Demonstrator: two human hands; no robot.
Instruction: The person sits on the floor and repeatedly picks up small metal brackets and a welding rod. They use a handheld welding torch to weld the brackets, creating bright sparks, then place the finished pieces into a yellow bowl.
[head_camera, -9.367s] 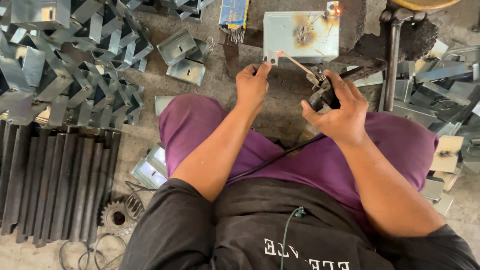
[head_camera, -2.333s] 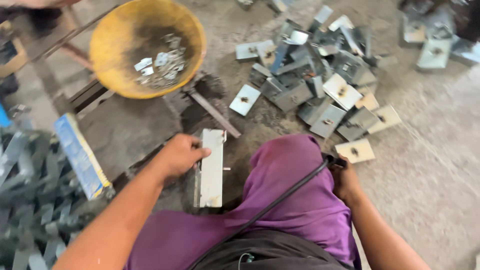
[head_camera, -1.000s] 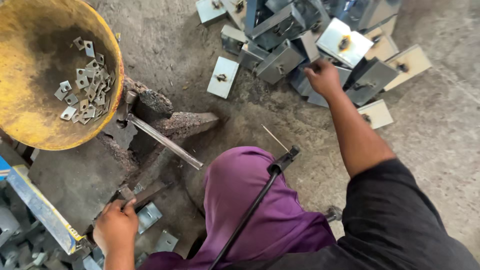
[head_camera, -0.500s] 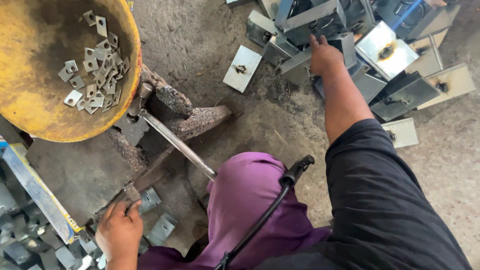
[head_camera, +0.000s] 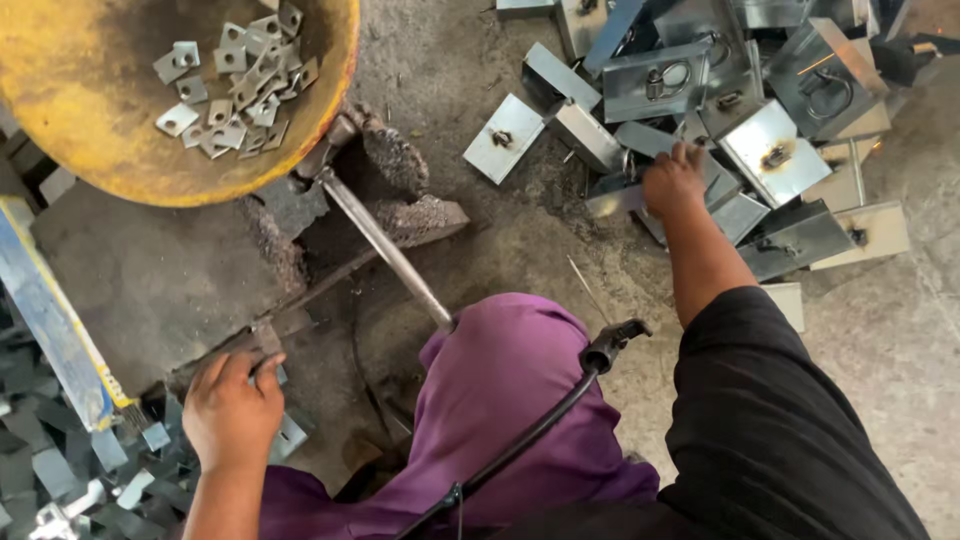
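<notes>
At far left, your left hand (head_camera: 232, 412) rests palm down on the edge of the dark steel block (head_camera: 150, 280), fingers loosely curled and gripping nothing, with small grey offcuts (head_camera: 60, 480) scattered beside it. Above it sits the yellow bowl (head_camera: 90, 150), holding a heap of small square metal plates (head_camera: 240, 75) against its right wall. From the bowl's rim a steel rod (head_camera: 385, 245) runs diagonally down and right toward your purple-clad knee (head_camera: 500, 400), across which a black cable and electrode holder (head_camera: 610, 345) lie. To the right, your right arm stretches straight out and your right hand (head_camera: 675, 180) presses down, fingers spread, on a flat galvanized bracket (head_camera: 615, 200) whose long axis lies roughly left-right, at the near edge of the bracket pile (head_camera: 770, 110). Whether those fingers have closed on it, I cannot tell.
</notes>
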